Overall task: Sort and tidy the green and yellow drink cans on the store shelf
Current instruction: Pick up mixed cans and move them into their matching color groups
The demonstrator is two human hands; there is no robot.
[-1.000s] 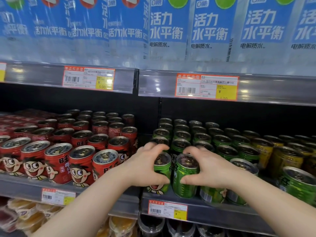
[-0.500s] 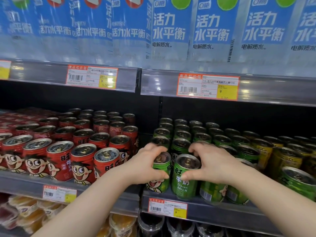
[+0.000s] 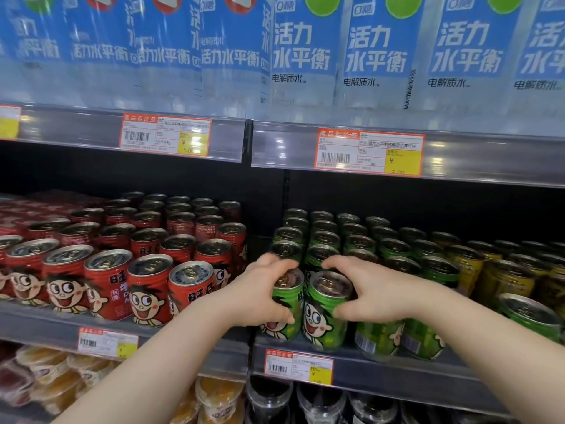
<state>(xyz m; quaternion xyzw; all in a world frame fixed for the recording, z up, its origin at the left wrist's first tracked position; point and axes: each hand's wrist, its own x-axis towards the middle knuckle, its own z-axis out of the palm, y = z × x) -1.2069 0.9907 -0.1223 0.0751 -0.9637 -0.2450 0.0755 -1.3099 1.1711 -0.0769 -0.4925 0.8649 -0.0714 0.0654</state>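
Green drink cans stand in rows on the right half of the middle shelf (image 3: 397, 377). My left hand (image 3: 260, 296) grips the front-left green can (image 3: 286, 313), whose cartoon face is partly hidden by my thumb. My right hand (image 3: 370, 296) grips the neighbouring green can (image 3: 324, 319), which shows its cartoon face to the front. The two held cans touch side by side at the shelf's front edge. More green cans (image 3: 379, 344) with barcodes facing out stand to the right under my right wrist. Yellow cans (image 3: 504, 280) fill the rows further right.
Red cartoon cans (image 3: 113, 286) crowd the left half of the shelf. Large blue-labelled water bottles (image 3: 305, 50) stand on the shelf above, with price tags (image 3: 368, 153) on its rail. Jelly cups (image 3: 46, 377) and clear bottles (image 3: 269, 399) sit on the shelf below.
My right hand has turned its green can so the cartoon face now points forward instead of the lettering. Both hands stay on the same two cans.
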